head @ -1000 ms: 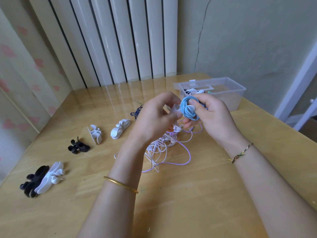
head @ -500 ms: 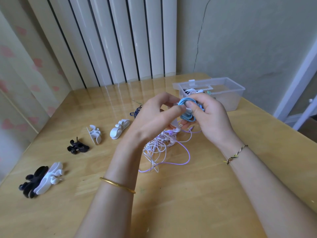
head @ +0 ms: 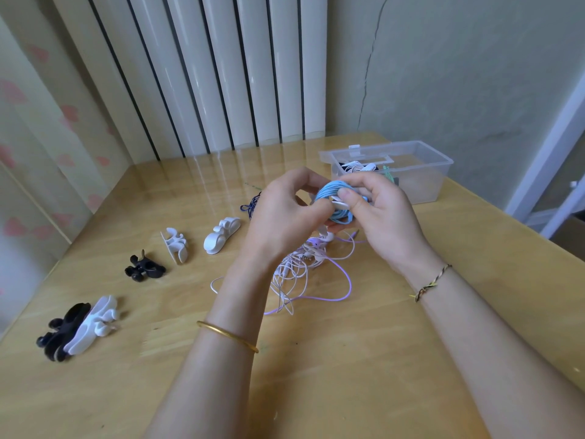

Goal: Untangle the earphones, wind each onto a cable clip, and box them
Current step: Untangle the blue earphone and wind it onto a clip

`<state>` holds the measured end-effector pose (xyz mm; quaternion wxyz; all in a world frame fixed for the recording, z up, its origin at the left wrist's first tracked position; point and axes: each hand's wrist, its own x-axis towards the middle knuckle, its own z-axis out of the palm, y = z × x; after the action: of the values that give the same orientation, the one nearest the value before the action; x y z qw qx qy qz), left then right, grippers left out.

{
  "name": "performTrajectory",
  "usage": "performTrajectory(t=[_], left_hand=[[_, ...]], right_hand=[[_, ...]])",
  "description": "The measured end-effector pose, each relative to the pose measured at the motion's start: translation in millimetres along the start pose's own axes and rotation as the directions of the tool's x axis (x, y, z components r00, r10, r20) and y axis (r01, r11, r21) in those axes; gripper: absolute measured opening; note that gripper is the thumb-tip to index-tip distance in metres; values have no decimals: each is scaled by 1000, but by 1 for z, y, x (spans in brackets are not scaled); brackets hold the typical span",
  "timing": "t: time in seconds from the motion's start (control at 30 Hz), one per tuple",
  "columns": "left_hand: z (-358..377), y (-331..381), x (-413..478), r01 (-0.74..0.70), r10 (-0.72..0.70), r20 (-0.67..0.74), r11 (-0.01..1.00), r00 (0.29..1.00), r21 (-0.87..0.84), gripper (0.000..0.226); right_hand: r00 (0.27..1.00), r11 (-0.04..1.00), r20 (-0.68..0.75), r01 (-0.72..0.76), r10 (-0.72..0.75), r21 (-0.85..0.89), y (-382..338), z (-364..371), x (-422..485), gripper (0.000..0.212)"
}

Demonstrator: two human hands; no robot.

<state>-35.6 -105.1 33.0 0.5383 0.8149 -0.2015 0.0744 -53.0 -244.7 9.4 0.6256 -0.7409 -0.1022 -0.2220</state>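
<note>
Fingers (head: 348,196) of both hands were closed on the blue earphones (head: 329,190), a coil wound round a white cable clip (head: 339,203) and held in the air above the middle of the surface (head: 348,359). The left hand (head: 285,217) pinched the coil's left side. The right hand (head: 384,217) curled round its right side, thumb pressing the clip, which lay crosswise over the coil. The clear box (head: 425,158) stood just beyond, toward the far right corner, nearer the right hand. A tangle of white and purple earphones (head: 300,270) lay beneath the hands, judged not yet sorted.
</note>
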Motion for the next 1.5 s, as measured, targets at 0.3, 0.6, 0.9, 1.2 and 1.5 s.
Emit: performTrajectory(t=[0.3, 0.6, 0.9, 1.2, 1.5], left_hand=[[7, -9, 2, -80, 83, -77, 996, 994, 46, 39], [5, -8, 1, -142, 141, -15, 984, 990, -109, 42], [6, -19, 2, -80, 115, 79, 934, 990, -349, 39], [7, -21, 7, 178, -142, 132, 929, 981, -324, 42], [6, -16, 7, 160, -107, 154, 905, 982, -395, 46]], right_hand=[[998, 997, 15, -56, 55, 55, 3, 2, 2, 18], [999, 996, -13, -49, 50, 71, 5, 1, 2, 20], [997, 996, -18, -69, 70, 64, 5, 1, 3, 13], [997, 994, -77, -16, 24, 105, 5, 0, 2, 19], [987, 991, -137, -69, 85, 118, 9, -3, 5, 21]])
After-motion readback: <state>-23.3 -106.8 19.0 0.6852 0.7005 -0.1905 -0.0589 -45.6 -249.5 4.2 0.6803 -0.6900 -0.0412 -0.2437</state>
